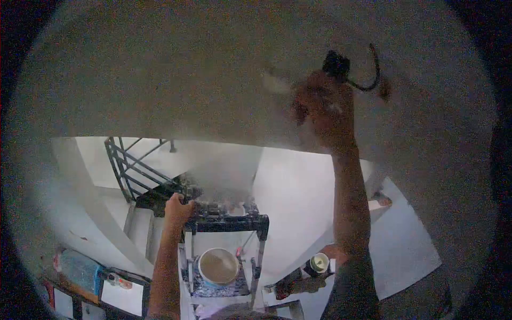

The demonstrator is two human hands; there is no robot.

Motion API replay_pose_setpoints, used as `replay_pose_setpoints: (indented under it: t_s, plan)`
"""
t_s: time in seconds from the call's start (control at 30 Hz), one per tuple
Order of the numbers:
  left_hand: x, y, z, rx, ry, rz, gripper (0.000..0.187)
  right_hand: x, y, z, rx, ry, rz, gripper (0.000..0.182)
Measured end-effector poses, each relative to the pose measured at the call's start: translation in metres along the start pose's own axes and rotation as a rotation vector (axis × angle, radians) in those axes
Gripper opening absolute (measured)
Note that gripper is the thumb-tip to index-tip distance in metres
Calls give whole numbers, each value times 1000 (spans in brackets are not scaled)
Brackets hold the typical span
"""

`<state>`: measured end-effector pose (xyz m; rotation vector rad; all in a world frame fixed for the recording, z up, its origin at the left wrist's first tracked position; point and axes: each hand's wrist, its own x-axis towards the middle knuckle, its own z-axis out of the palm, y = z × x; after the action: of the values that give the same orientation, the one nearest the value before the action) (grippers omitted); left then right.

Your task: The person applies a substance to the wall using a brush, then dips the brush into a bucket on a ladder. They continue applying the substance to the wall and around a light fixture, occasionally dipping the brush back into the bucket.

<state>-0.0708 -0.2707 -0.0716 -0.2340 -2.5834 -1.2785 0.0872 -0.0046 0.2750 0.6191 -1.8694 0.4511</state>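
The right hand (320, 104) is raised high against the grey wall (160, 69), its fingers clamped round a tool (337, 65) with a dark head; blur hides what kind it is. Its long axis seems to run up and away from the hand, and a dark curved loop (372, 69) hangs off to the right. The left hand (177, 208) grips the top left corner of the paint-spattered ladder (226, 221), fingers curled over its edge. One bucket (218, 265) sits on the ladder's lower shelf, holding pale paint. One small can (319, 262) stands lower right.
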Motion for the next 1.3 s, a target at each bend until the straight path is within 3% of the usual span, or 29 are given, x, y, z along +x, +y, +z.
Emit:
replay_pose_setpoints:
  t_s: [0.07,0.1,0.17,0.2,0.27,0.3,0.37,0.4,0.47,0.5,0.67,0.7,0.77,0.8,0.9,1.0,1.07,1.1,1.17,1.2,1.27,1.3]
  plan:
    - [9,-22,14,-20,-3,28,49,3,-17,-14,382,-20,329,9]
    - [12,-26,14,-46,-9,59,48,7,-22,-16,394,-16,323,9]
    - [13,-26,13,-5,-2,63,46,19,-26,-18,85,246,-96,18]
    - [12,-23,12,31,-11,68,44,23,-26,-17,94,251,-105,18]
    - [7,-15,4,31,-2,56,43,31,-25,-15,392,317,170,24]
    - [5,-12,0,29,-5,45,41,32,-13,-13,403,319,164,24]
    - [7,-11,-2,-10,-56,16,43,32,10,-6,7,331,-53,24]
    - [9,-12,-1,-55,-117,-13,46,31,9,-3,18,333,-61,24]
    - [12,-22,6,-35,-100,-19,49,31,-24,5,569,276,249,26]
    - [14,-25,7,-16,-94,-17,53,33,-17,6,581,275,245,26]
    - [8,-1,-2,36,-117,-81,59,34,0,-11,-2,185,-35,18]
    - [3,6,-7,66,-89,-84,60,35,-7,-16,1,187,-39,18]
    - [12,-4,-2,100,-61,-18,60,38,-21,-25,-366,223,-244,14]
    - [12,-7,0,134,-41,48,60,39,-22,-22,-363,221,-243,14]
    - [7,-8,-3,73,-69,1,60,43,-26,-18,-310,234,-103,16]
    - [4,-10,-1,32,-50,-31,59,48,-14,-14,-250,94,-221,17]
    - [3,-9,0,35,-45,-4,58,44,9,9,-367,574,-438,17]
    - [3,-8,-1,40,-30,22,56,37,5,8,-373,571,-436,17]
    - [8,-21,8,10,-56,8,55,22,-35,12,461,360,266,18]
    - [10,-23,8,-19,-73,-7,53,23,-38,21,454,363,269,18]
    - [6,-20,9,5,-46,14,51,18,-30,41,538,706,495,19]
    - [5,-16,9,22,-10,30,50,16,-15,48,535,711,498,19]
